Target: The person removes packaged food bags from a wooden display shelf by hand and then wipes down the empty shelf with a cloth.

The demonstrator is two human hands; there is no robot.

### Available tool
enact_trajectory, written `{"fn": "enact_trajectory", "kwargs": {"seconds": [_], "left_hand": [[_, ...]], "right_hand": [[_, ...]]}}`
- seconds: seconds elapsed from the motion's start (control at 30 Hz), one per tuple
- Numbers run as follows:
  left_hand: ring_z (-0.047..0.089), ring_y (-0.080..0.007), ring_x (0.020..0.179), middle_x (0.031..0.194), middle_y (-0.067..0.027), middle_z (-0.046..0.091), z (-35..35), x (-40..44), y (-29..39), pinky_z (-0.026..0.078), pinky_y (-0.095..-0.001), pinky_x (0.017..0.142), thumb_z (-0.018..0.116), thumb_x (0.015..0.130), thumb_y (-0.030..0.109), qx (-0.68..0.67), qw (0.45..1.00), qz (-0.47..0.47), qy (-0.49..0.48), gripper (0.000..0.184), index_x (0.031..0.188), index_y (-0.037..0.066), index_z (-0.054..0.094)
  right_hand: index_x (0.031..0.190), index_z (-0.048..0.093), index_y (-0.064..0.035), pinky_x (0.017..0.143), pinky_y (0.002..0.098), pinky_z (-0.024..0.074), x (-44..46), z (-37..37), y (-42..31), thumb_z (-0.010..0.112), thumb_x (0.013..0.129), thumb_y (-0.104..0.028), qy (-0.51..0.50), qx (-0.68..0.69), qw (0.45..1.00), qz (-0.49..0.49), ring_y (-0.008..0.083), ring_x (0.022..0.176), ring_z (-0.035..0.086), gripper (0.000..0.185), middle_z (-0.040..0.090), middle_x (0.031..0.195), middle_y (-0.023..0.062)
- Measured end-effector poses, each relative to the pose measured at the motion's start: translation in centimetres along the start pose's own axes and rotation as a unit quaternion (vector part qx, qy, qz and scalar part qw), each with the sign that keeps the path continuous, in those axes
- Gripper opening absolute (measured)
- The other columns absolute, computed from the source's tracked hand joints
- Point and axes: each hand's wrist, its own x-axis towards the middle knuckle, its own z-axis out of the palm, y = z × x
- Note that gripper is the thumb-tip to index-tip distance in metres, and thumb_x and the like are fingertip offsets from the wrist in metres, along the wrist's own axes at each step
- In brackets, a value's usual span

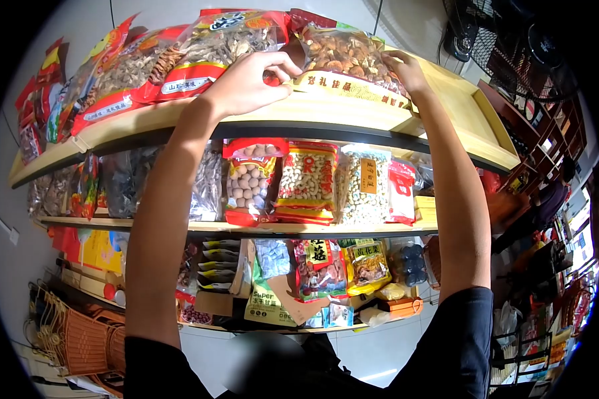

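One clear, cream-banded plastic bag (351, 72) holds brown mushrooms (339, 52). Bare left hand (263, 78): loosely open beside it. Bare right hand (406, 72): touching its right edge; grip cannot be determined.

Whether the left hand (249, 83) touches the mushroom bag (343, 56) cannot be told; at the bag's right edge, the hold of the right hand (406, 72) is equally unclear. The bag's smallest print is illegible. The left forearm (163, 213) hides part of the dark packs (120, 176) behind it. At far right, the fan (542, 53) is cut off. Nearest, a dark shape (266, 364) blurs, and both sleeves (449, 339) leave view.
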Motion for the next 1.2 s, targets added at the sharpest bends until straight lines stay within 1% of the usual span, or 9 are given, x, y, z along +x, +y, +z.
{"fn": "enact_trajectory", "kwargs": {"seconds": [0.13, 0.23, 0.4, 0.6, 0.67, 0.83, 0.87, 1.0, 1.2], "left_hand": [[0.060, -0.0190, 0.102, 0.096, -0.0083, 0.066, -0.2, -0.2, 0.0, 0.043, -0.0336, 0.097, 0.067, 0.084, 0.009, 0.039, 0.999, 0.013, 0.009, 0.014, 0.096, 0.002, 0.066], [0.061, -0.0187, 0.099, 0.097, -0.0087, 0.067, -0.5, -0.1, 0.0, 0.044, -0.0328, 0.096, 0.068, 0.083, 0.009, 0.038, 0.999, 0.029, -0.001, 0.011, 0.092, 0.002, 0.065], [0.061, -0.0183, 0.096, 0.095, -0.0070, 0.066, -1.1, -0.1, 0.0, 0.046, -0.0320, 0.092, 0.064, 0.084, 0.005, 0.005, 1.000, 0.015, -0.020, 0.011, 0.094, 0.002, 0.065], [0.062, -0.0207, 0.097, 0.096, -0.0088, 0.067, -0.5, -0.3, 1.1, 0.047, -0.0334, 0.091, 0.060, 0.085, 0.004, 0.040, 0.999, -0.026, -0.007, 0.014, 0.097, 0.002, 0.067], [0.061, -0.0232, 0.096, 0.096, -0.0100, 0.067, 0.0, -0.5, 0.8, 0.047, -0.0343, 0.088, 0.059, 0.086, 0.003, 0.113, 0.993, -0.019, 0.011, 0.014, 0.097, 0.002, 0.068], [0.061, -0.0270, 0.090, 0.089, -0.0105, 0.068, 0.8, -1.4, 2.0, 0.037, -0.0426, 0.094, 0.063, 0.087, 0.024, 0.217, 0.971, 0.070, 0.073, 0.019, 0.091, 0.008, 0.072], [0.061, -0.0270, 0.090, 0.089, -0.0105, 0.068, 0.9, -1.3, 2.1, 0.037, -0.0426, 0.094, 0.063, 0.087, 0.024, 0.219, 0.970, 0.068, 0.074, 0.019, 0.091, 0.008, 0.072], [0.062, -0.0275, 0.087, 0.082, -0.0087, 0.069, 1.3, -0.6, 2.4, 0.038, -0.0445, 0.093, 0.063, 0.085, 0.023, 0.229, 0.968, 0.053, 0.086, 0.017, 0.085, 0.008, 0.073], [0.066, -0.0325, 0.080, 0.072, -0.0136, 0.069, 1.9, 1.1, 4.1, 0.037, -0.0466, 0.095, 0.061, 0.074, 0.017, 0.247, 0.960, -0.114, 0.065, 0.016, 0.073, 0.008, 0.074]], "right_hand": [[0.113, 0.064, 0.0041, 0.081, 0.0261, 0.0476, 0.2, 0.0, 0.3, 0.062, 0.093, -0.024, -0.006, -0.011, 1.000, 0.010, 0.0139, 0.087, 0.063, 0.034, 0.070, 0.098, 0.0110], [0.115, 0.063, 0.0046, 0.081, 0.0262, 0.0476, -0.1, -0.1, 0.0, 0.062, 0.093, -0.024, -0.007, -0.020, 1.000, 0.002, 0.0139, 0.087, 0.063, 0.035, 0.070, 0.098, 0.0113], [0.114, 0.062, 0.0060, 0.081, 0.0255, 0.0478, 0.1, -0.1, 0.4, 0.062, 0.093, -0.021, 0.005, -0.031, 0.999, 0.002, 0.0143, 0.090, 0.064, 0.033, 0.070, 0.098, 0.0124], [0.109, 0.063, 0.0058, 0.080, 0.0253, 0.0486, 0.6, -0.1, 0.5, 0.060, 0.093, -0.016, 0.008, 0.014, 1.000, -0.021, 0.0140, 0.087, 0.065, 0.027, 0.070, 0.095, 0.0117], [0.109, 0.064, 0.0058, 0.079, 0.0251, 0.0487, 0.9, -0.2, 0.6, 0.060, 0.093, -0.016, 0.013, -0.001, 1.000, -0.022, 0.0137, 0.086, 0.065, 0.027, 0.070, 0.093, 0.0113], [0.108, 0.066, 0.0043, 0.077, 0.0256, 0.0485, 1.3, -0.4, 1.3, 0.062, 0.091, -0.018, 0.028, -0.003, 0.999, -0.031, 0.0132, 0.082, 0.064, 0.028, 0.071, 0.090, 0.0110], [0.107, 0.067, 0.0034, 0.076, 0.0257, 0.0484, 1.5, -0.5, 1.3, 0.062, 0.091, -0.019, 0.039, -0.021, 0.999, -0.029, 0.0131, 0.081, 0.064, 0.028, 0.071, 0.089, 0.0109], [0.106, 0.068, 0.0026, 0.075, 0.0264, 0.0483, 1.7, -0.7, 1.6, 0.064, 0.090, -0.021, 0.044, -0.041, 0.998, -0.023, 0.0126, 0.079, 0.063, 0.030, 0.071, 0.087, 0.0106], [0.106, 0.068, 0.0044, 0.080, 0.0281, 0.0480, 1.6, -0.7, 1.7, 0.065, 0.089, -0.022, 0.039, -0.038, 0.997, -0.049, 0.0152, 0.082, 0.063, 0.031, 0.071, 0.089, 0.0117]]}}
